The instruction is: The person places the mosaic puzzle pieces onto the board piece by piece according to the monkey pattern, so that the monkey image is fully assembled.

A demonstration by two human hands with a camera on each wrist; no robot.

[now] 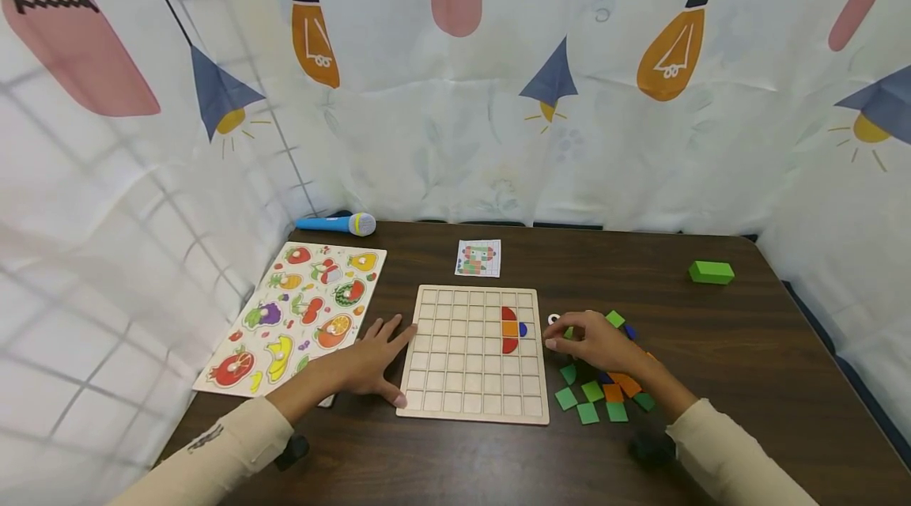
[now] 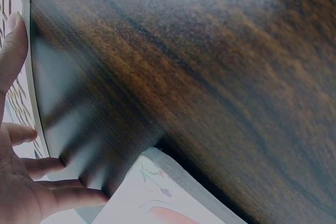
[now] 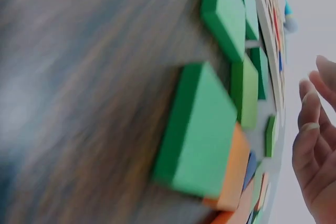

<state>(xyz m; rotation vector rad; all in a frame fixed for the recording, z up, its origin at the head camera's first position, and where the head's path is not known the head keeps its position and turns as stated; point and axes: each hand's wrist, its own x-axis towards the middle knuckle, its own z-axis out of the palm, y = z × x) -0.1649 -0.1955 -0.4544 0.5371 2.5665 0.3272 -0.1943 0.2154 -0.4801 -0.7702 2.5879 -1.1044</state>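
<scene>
A wooden grid board (image 1: pixel 470 352) lies in the middle of the dark table. Toward its right side are two red half-round pieces (image 1: pixel 509 345), an orange square (image 1: pixel 510 329) between them, and a small blue half-round (image 1: pixel 523 330). My left hand (image 1: pixel 373 360) is spread at the board's left edge, thumb resting on the lower corner. Just off the right edge, my right hand (image 1: pixel 594 340) hovers over loose pieces with fingers loosely bent and nothing visible in them. A small white ring-like piece (image 1: pixel 553 319) shows by its fingertips. Green squares (image 3: pixel 205 135) and orange ones (image 1: pixel 626 385) lie beneath.
A fruit picture board (image 1: pixel 327 292) lies left, its corner close to my left hand. Behind the grid board is a small pattern card (image 1: pixel 478 258). A blue toy microphone (image 1: pixel 336 224) sits at the back left, a green block (image 1: pixel 711 273) at the back right. Curtains surround the table.
</scene>
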